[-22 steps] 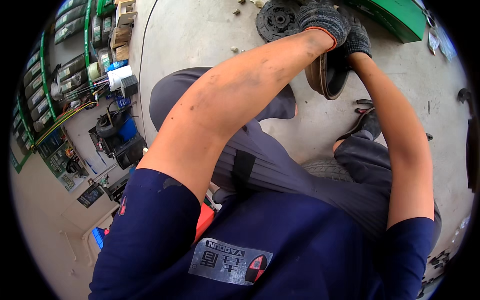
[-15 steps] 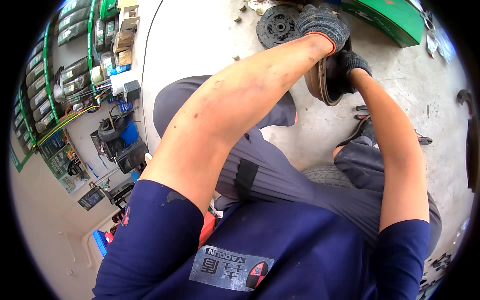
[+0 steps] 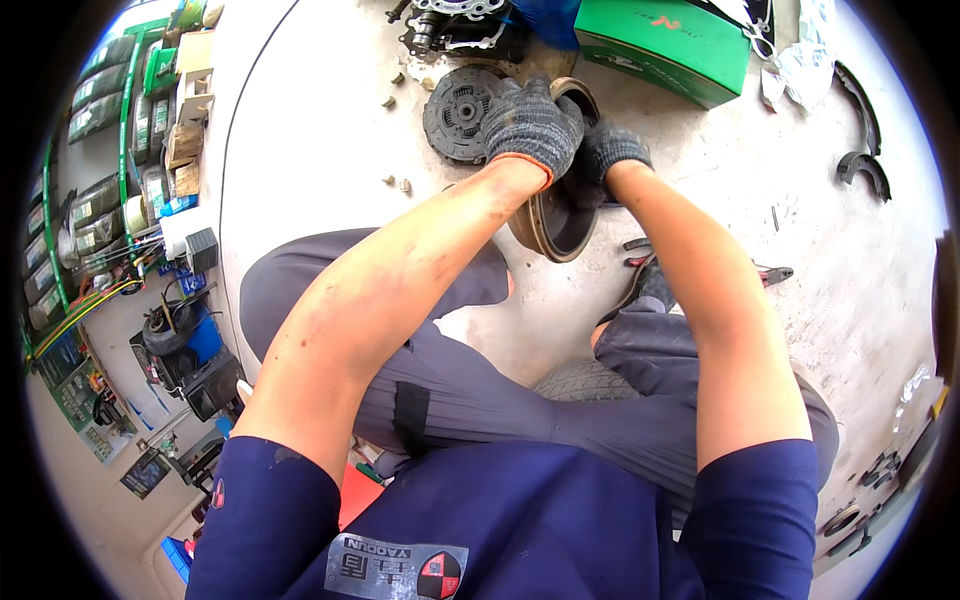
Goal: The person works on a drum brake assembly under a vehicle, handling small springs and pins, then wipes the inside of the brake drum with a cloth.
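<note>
A rusty-rimmed brake drum (image 3: 540, 232) stands tilted on its edge on the floor, its hollow side turned to the right. My left hand (image 3: 533, 125), in a grey knitted glove with an orange cuff, grips the drum's upper left side. At the drum's open mouth is my right hand (image 3: 614, 152), gloved too and smeared by motion. Its fingers reach toward the dark inside, and I cannot make out whether they hold anything. Just left of my left hand, a round dark clutch pressure plate (image 3: 462, 115) lies flat.
A greasy engine part (image 3: 465, 35) and a green box (image 3: 665, 50) are at the far side. Pliers (image 3: 775, 275) lie right of the drum, and curved brake shoes (image 3: 865, 172) farther right. Beneath me is a tyre (image 3: 585, 381). Tyre racks (image 3: 125, 130) stand at left.
The view has shifted, so the scene sits farther left and lower, showing more of the engine part and brake shoes. My left hand keeps its grip on the drum; my right hand moves at its mouth.
</note>
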`<state>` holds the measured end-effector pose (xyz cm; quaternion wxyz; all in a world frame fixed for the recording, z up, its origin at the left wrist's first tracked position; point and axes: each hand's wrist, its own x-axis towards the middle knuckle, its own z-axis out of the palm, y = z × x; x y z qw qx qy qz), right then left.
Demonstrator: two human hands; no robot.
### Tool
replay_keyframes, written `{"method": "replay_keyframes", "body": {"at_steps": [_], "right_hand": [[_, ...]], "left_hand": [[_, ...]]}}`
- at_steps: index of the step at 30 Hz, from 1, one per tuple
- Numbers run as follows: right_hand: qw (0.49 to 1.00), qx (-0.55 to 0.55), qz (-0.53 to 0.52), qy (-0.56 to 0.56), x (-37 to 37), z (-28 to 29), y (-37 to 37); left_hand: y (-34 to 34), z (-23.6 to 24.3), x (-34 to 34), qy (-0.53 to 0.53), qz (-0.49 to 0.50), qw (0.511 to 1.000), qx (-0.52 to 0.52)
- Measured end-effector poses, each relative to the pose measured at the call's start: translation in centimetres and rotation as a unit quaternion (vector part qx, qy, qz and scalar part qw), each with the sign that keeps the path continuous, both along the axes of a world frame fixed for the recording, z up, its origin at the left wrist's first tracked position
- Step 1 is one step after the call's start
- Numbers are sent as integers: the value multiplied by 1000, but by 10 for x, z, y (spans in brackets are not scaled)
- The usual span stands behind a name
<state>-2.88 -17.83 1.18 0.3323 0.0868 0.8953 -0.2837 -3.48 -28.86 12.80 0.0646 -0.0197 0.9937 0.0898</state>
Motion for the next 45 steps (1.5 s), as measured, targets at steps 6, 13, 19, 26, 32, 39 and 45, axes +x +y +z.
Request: {"method": "replay_keyframes", "body": {"at_steps": [6,13,19,26,32,39,45], "right_hand": [[877,-234,91,-410,58,-53,-23],[976,-178,-25,-127,18,-5,55],[980,-21,85,180,8,29,-7],[991,-99,20,92,57,2,-23],[947,-202,220,-120,36,-6,17],[928,157,82,328,27,2,3],[999,10,-33,27,56,-54,18]], "left_hand": [[-1,10,-1,-68,3,997,19],[5,16,-3,-55,-8,998,24],[2,7,1,4,-6,1000,19],[-7,5,-7,-63,3,998,9],[3,9,-3,-58,7,998,21],[-1,1,1,33,-31,999,17],[11,11,-6,-14,-8,1000,17]]}}
